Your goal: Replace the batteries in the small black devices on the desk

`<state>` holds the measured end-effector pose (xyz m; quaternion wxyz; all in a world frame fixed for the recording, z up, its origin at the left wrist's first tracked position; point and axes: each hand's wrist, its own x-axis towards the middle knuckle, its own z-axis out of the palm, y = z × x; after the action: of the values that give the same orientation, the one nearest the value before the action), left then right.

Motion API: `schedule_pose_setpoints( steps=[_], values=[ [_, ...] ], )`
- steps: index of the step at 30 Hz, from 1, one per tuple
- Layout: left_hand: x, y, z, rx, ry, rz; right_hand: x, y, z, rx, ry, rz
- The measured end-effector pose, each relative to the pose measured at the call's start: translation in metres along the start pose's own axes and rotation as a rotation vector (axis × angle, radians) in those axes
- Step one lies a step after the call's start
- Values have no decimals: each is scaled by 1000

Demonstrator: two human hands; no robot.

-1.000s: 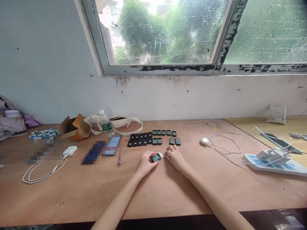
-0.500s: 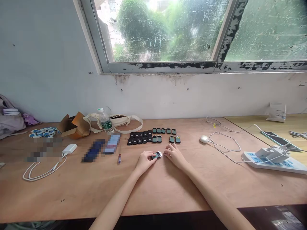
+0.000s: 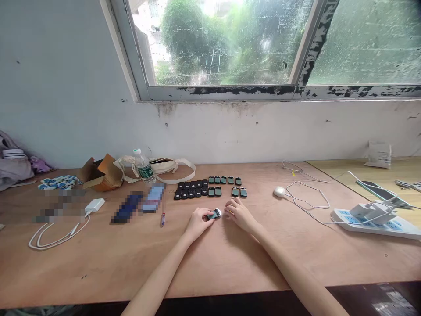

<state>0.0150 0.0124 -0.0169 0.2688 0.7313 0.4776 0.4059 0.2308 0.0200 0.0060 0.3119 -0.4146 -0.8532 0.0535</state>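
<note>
Low over the middle of the wooden table, my left hand (image 3: 198, 223) pinches a small dark module (image 3: 213, 214) with a greenish face and a shiny round end. Just to its right, my right hand (image 3: 239, 213) has curled fingers close to the shiny end; something small, white and yellowish shows at the fingertips, too small to name. Behind my hands lie two rows of similar green-faced modules (image 3: 218, 191). Left of them stand two rows of black oval pieces (image 3: 191, 193), touching one another.
On the left are a pen (image 3: 162, 219), a water bottle (image 3: 144, 167), an open cardboard box (image 3: 104, 174) and a white charger (image 3: 95, 205) with cable. To the right lie a white mouse-like object (image 3: 279, 192) and a power strip (image 3: 378, 223).
The fingers of my right hand have shifted slightly, and a yellowish bit now shows between them. My left hand still holds the module in nearly the same place.
</note>
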Motion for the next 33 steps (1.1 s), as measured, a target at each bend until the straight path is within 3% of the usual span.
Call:
schedule_pose_setpoints(
  steps=[2, 6, 9, 12, 20, 28, 33],
  values=[
    [0, 3, -1, 30, -11, 21, 1, -2, 1, 108, 84, 60],
    [-1, 8, -2, 43, -65, 62, 3, -9, 11, 502, 240, 349],
    [-2, 10, -2, 7, -95, 62, 4, -13, 22, 767, 232, 516],
    [-2, 10, -2, -44, -111, 57, 3, -16, 30, 820, 220, 580],
    [-3, 11, 1, -264, -151, -18, -1, -25, 32, 622, 164, 509],
    [-2, 8, 4, -376, -94, -151, -4, -28, 31, 601, 122, 450],
    [-1, 7, 6, -491, -38, -296, -5, -30, 33, 507, 177, 377]
  ],
)
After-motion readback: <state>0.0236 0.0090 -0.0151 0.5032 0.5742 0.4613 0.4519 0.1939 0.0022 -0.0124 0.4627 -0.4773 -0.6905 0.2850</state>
